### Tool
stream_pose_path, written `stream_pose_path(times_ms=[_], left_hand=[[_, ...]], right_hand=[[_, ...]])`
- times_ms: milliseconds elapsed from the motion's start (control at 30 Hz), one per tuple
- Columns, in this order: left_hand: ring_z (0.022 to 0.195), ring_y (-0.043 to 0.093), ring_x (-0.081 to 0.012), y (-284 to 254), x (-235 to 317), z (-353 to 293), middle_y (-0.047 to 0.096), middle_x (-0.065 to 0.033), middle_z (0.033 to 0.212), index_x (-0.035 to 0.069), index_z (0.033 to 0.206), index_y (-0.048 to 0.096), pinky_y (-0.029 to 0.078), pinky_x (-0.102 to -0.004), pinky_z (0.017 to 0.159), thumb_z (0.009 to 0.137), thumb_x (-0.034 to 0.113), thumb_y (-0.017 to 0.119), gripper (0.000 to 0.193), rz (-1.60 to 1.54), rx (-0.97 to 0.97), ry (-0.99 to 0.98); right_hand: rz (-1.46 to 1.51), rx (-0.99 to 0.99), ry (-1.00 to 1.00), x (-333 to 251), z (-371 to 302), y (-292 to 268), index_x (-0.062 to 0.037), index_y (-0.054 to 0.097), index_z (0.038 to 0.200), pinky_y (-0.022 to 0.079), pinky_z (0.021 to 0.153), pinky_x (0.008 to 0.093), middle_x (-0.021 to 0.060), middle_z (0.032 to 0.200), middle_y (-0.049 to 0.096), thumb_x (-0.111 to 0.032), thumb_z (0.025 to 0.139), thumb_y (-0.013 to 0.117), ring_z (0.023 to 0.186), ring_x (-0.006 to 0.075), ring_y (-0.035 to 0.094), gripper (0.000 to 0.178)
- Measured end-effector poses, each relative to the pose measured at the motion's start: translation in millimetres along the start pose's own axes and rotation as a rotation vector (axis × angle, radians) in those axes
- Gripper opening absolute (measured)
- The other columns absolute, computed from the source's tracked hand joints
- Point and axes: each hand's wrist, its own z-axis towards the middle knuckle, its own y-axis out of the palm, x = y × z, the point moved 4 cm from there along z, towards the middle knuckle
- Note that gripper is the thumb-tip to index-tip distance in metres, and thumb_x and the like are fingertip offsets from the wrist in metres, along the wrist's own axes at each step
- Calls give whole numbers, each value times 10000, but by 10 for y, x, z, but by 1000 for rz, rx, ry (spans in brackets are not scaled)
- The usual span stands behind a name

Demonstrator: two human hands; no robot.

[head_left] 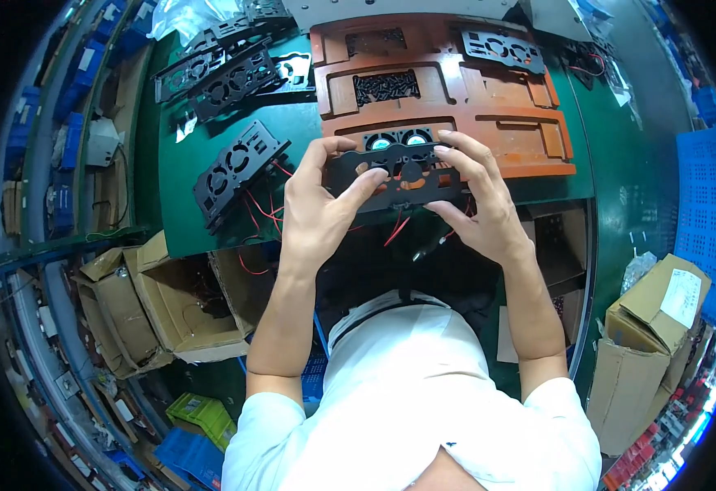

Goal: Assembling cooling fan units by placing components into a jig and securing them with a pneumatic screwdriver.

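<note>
Between my two hands, over the bench's near edge, a black bracket plate with round cutouts is held by its ends. My left hand grips its left end, thumb across the face. At the right end, my right hand has its fingers on the upper edge and its thumb below. Just behind the plate are two small cooling fans with bright hubs; I cannot tell whether they are joined to it. Red and black wires hang underneath.
An orange tray holds black screws and a bracket plate. Left on the green bench lie a fan bracket with wires and a pile of brackets. Cardboard boxes stand below left, another box at right.
</note>
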Motion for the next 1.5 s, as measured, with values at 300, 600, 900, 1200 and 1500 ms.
stream_pose_path(times_ms=[300,600,900,1200,1500], left_hand=[[1004,702,-155,-46,-91,-10,718,-122,1102,-16,1353,572,554,-289,889,890,154,815,550,49,6,121],[926,622,-131,-81,-86,-50,590,-87,1186,20,1455,530,527,-270,806,826,147,866,724,94,-77,93],[1126,690,-206,-56,-64,-85,656,-125,1269,60,1500,483,576,-327,960,811,34,855,783,113,-91,132],[1108,646,-160,-78,-8,-111,599,-81,1301,77,1534,493,539,-296,952,790,70,865,832,276,-51,235],[966,579,-142,-88,14,-118,599,-71,1264,68,1540,492,504,-281,875,787,143,875,849,262,-69,231]], right_hand=[[-9,-21,34,-7,18,-24,-127,506,1451,579,981,414,154,1499,488,-21,749,878,1325,355,549,801],[6,-33,42,24,56,-42,-124,490,1477,506,1102,469,157,1510,482,-11,775,855,1372,380,511,799],[-20,16,30,27,26,-30,-126,472,1492,538,1078,454,144,1525,466,-2,784,846,1374,368,514,811],[-60,32,-13,-98,63,-148,-125,470,1496,491,1132,455,147,1522,487,-30,770,860,1384,364,510,830],[-96,32,-21,-181,64,-234,-98,470,1508,488,1125,461,169,1512,505,-54,778,860,1388,374,507,829]])
